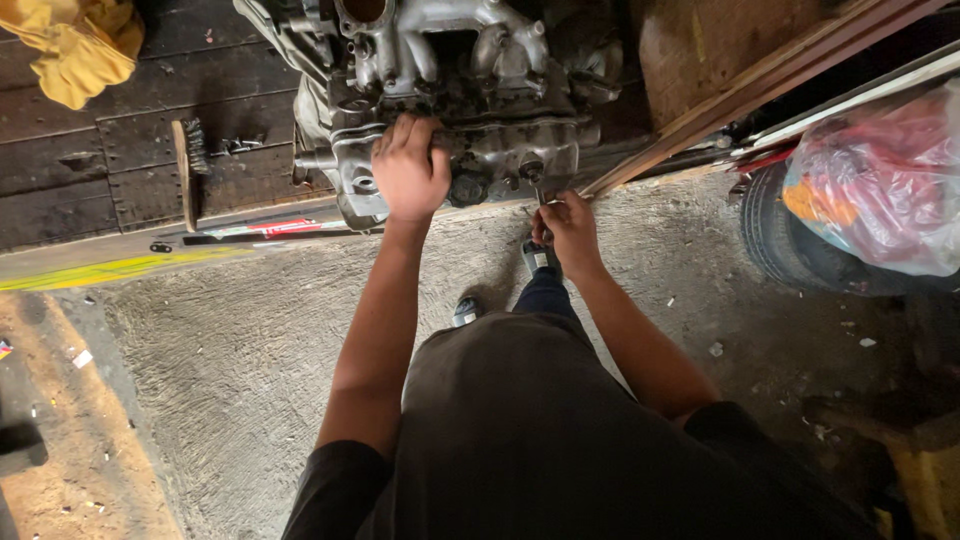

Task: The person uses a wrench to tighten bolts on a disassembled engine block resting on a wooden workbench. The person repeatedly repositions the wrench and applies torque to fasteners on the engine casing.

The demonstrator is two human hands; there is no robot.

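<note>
Apparently you were mid-job: your left hand (408, 168) was clamped, fingers closed, on the lower edge of the grimy engine block (450, 95) on the wooden platform (120, 150), while your right hand (568, 228) gripped a small tool (541, 205) at its front. Whatever fastener it worked stayed hidden; nothing removed showed yet.

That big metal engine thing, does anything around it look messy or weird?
A bit messy, yes. The engine block sits on dark floorboards, grimy all over. A wire brush and small loose bits lie beside it, and a yellow rag is crumpled in the corner. The left hand rests on the engine; the right hand grips a small tool. Nothing looks spilled.
</note>
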